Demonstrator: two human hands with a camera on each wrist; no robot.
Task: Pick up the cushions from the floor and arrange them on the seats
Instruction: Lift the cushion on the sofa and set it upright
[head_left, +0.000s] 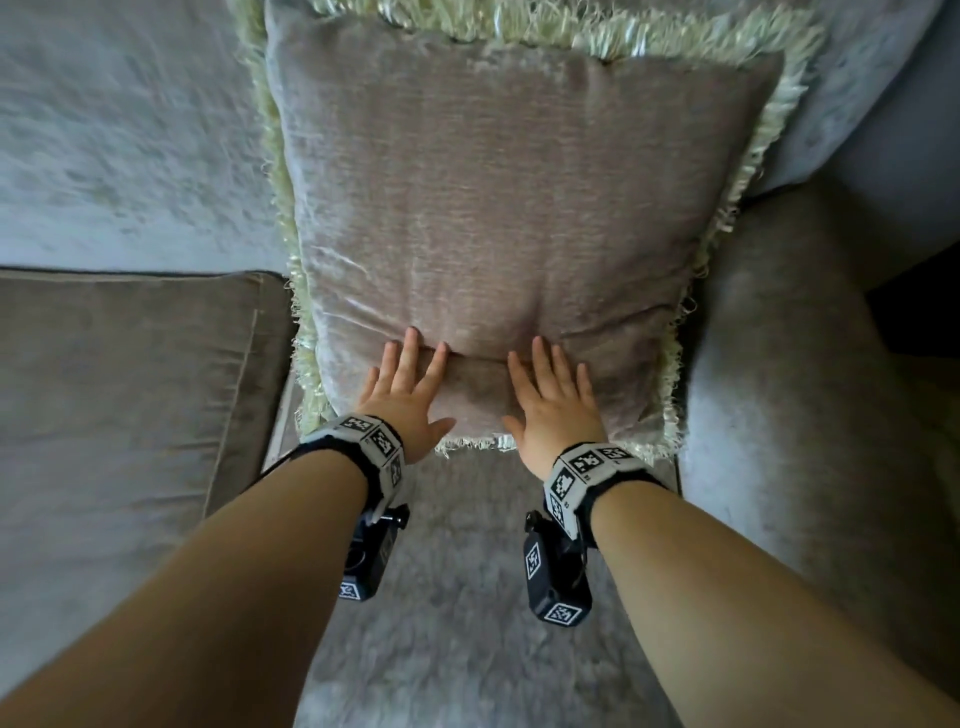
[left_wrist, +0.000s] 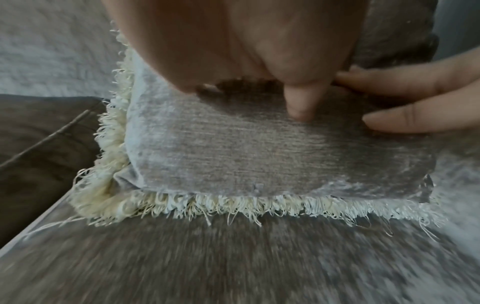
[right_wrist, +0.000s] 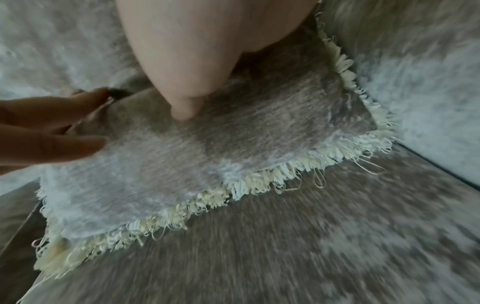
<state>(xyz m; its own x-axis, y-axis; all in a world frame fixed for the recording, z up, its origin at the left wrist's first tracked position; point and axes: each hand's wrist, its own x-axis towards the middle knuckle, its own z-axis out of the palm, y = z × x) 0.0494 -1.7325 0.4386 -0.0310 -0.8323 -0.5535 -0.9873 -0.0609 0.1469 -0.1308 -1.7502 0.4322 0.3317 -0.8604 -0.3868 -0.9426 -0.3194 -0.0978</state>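
Overhead, a fringed cushion (head_left: 493, 228) leans against the sofa back (head_left: 124, 145) on the seat (head_left: 467, 597), beside the armrest (head_left: 779, 415); left hand (head_left: 408, 395) and right hand (head_left: 553, 402) press flat on its lower part, fingers straight. Left wrist view: left palm (left_wrist: 233, 41) lies on the fabric above the fringe (left_wrist: 233, 203). Right wrist view: right thumb (right_wrist: 185, 111) dents the cushion.

one fringed cushion (head_left: 498, 218), two hands (head_left: 405, 395)
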